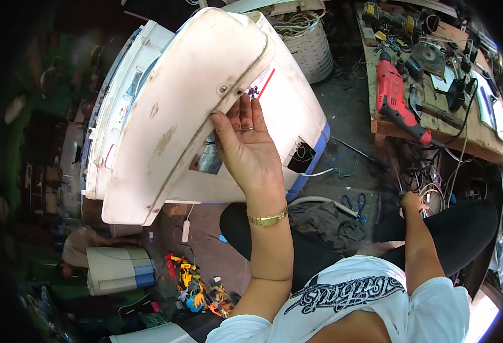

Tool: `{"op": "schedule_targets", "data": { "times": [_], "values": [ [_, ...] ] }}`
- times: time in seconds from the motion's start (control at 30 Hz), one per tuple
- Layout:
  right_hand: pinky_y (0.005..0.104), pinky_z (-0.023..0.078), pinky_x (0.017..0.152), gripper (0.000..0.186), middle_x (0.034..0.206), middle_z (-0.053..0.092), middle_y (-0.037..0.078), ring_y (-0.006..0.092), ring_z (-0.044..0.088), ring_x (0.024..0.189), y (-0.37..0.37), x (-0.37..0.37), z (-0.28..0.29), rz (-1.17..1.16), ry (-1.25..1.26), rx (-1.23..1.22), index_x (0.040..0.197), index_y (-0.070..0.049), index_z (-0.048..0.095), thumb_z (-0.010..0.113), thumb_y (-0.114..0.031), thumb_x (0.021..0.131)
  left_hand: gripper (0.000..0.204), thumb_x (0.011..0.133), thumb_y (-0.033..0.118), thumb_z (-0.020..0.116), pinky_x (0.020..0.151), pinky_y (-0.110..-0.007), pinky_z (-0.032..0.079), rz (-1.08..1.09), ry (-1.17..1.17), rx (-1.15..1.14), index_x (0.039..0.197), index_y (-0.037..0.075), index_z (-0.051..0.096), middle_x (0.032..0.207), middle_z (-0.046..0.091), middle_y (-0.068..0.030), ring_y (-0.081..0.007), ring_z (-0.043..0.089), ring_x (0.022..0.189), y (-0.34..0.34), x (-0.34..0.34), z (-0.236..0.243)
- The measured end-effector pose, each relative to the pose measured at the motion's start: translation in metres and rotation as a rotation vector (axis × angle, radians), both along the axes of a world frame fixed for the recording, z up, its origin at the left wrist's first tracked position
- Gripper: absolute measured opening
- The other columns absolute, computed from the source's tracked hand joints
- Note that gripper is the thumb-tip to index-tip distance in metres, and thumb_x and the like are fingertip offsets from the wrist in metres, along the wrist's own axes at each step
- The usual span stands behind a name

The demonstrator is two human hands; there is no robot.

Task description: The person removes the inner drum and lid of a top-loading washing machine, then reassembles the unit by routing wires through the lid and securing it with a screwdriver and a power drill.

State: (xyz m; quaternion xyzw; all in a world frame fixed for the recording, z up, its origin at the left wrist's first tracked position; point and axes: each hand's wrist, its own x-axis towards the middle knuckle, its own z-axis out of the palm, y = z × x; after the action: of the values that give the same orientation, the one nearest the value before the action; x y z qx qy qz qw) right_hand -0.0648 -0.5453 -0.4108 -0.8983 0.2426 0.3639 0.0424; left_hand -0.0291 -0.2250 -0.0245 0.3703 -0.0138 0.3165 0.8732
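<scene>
A large white washing machine [297, 97] with a blue base edge leans in front of me, a square opening in its side showing wires. Its curved white top panel [188, 86], scuffed and stained, faces me. My left hand [251, 143] is palm up under the panel's rim, thumb and fingertips against it near a screw hole. The fingertips are darkened, and a gold watch band circles the wrist. Down at the right, beside my bent knee, my right hand [414, 203] is closed around a tool with a thin shaft [399, 182]; its handle is hidden in the fist.
A wooden bench [388, 123] at the right carries a red power drill [397, 94], a hammer [434, 111] and loose hardware. Cables hang below. Blue scissors [354, 203], dark cloth [325, 223] and a long rod [360, 153] lie on the floor. Colourful toys [197, 291] lie lower left; a person [82, 246] is behind.
</scene>
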Motion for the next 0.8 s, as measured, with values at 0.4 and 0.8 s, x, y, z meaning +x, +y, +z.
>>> {"op": "schedule_targets", "data": {
  "times": [0.4, 0.8],
  "values": [
    [0.0385, 0.050, 0.077, 0.030, 0.101, 0.058, 0.007, 0.0240, 0.063, 0.083, -0.005, -0.067, 0.135, 0.333, -0.507, 1.193, 0.118, -0.006, 0.050, 0.062, -0.012, 0.090, 0.048, 0.094, 0.039, 0.064, 0.109, -0.035, 0.042, -0.004, -0.057, -0.117, 0.115, -0.003, 0.054, 0.108, 0.055, -0.0070, -0.0186, 0.053, 0.110, -0.016, 0.008, 0.007],
    [0.0382, 0.043, 0.101, 0.068, 0.131, 0.060, 0.022, 0.0292, 0.060, 0.112, 0.049, -0.117, 0.370, 0.245, -1.084, 1.265, 0.140, 0.006, 0.043, 0.065, -0.003, 0.076, 0.051, 0.090, 0.036, 0.070, 0.105, -0.036, 0.044, 0.040, -0.029, -0.160, 0.114, -0.004, 0.048, 0.104, 0.049, -0.0098, -0.0203, 0.053, 0.106, -0.016, 0.012, 0.013]
  ]
}}
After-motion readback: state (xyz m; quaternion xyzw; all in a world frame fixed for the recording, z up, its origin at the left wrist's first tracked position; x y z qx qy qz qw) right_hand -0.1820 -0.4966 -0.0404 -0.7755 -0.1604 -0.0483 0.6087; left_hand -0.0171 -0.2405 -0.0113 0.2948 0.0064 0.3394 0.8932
